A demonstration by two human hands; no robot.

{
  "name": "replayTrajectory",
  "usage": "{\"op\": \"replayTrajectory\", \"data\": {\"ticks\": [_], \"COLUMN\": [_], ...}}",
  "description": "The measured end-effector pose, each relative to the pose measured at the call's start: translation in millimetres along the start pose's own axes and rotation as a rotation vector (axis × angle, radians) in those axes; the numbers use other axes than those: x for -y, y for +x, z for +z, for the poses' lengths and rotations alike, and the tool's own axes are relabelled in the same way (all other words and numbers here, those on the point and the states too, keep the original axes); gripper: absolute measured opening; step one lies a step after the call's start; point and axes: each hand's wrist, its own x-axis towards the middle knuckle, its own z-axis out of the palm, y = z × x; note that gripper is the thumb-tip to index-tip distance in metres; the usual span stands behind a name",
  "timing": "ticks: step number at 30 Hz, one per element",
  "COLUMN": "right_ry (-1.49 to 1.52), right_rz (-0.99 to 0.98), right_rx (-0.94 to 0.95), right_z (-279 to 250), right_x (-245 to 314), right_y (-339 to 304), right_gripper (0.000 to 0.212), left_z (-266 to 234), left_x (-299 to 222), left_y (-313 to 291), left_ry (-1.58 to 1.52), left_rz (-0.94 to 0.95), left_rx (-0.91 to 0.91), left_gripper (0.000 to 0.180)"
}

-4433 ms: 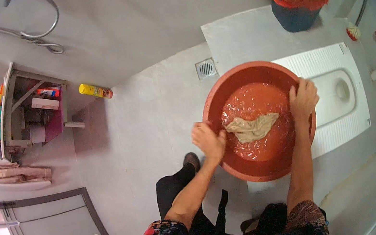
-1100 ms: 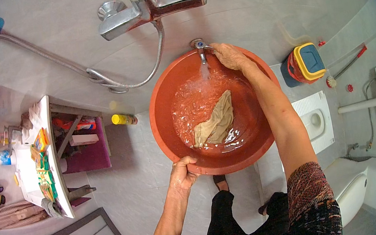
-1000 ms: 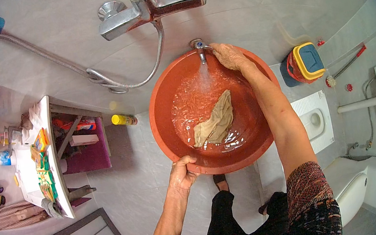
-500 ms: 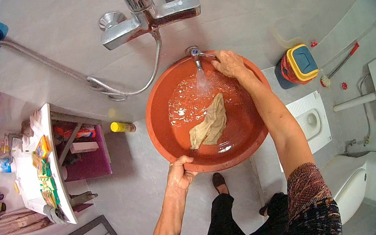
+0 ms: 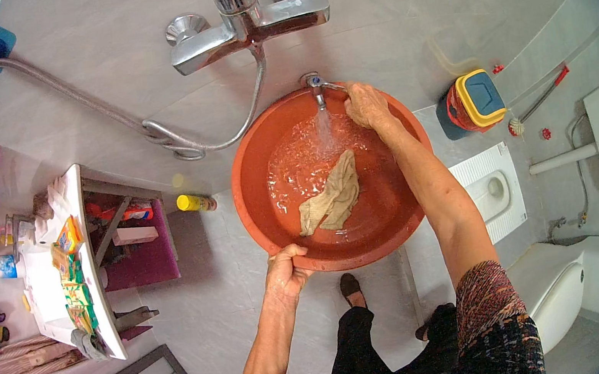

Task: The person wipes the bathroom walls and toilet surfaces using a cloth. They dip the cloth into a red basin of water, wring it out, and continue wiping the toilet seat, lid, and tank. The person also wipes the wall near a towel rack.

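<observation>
Left hand (image 5: 284,273) gripped the near rim of a round red-brown plastic basin (image 5: 248,187), thumb over the edge. Right hand (image 5: 367,106) was at the far rim, beside the lever of a small chrome tap (image 5: 317,93) — closed on it or not, could not tell. Water (image 5: 325,133) ran into the basin. A beige ribbed cloth (image 5: 331,194) lay inside, below the rim. Grey tiled floor (image 5: 211,293) spread leftward — yellow cylindrical can (image 5: 196,202) well apart.

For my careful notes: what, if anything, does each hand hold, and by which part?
The left hand holds the basin by its near rim. The right hand is at the small tap's lever; whether it grips cannot be told.
</observation>
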Motion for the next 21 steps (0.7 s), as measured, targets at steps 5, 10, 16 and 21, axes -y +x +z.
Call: {"op": "replayTrajectory", "data": {"ticks": [5, 10, 16, 21], "right_ry": [-0.053, -0.002, -0.320, 0.027], "right_rz": [0.070, 0.128, 0.259, 0.579], "right_rx": [0.087, 0.027, -0.259, 0.227], "right_z": [-5.2, 19.2, -17.8, 20.5], "right_x": [41.4, 54.4, 12.6, -113.8], "right_y": [-21.6, -24.0, -58.5, -81.2], "right_gripper": [0.021, 0.025, 0.033, 0.032], "left_z": [-10.7, -3.5, -9.4, -9.7], "left_x": [-5.0, -4.8, -15.0, -3.3], "left_y": [2.0, 0.4, -3.0, 4.8], "left_ry": [0.002, 0.004, 0.078, 0.219], "left_rz": [-0.007, -0.013, 0.015, 0.139], "left_rx": [0.023, 0.032, -0.039, -0.019], "left_gripper": [0.056, 0.058, 0.054, 0.047]}}
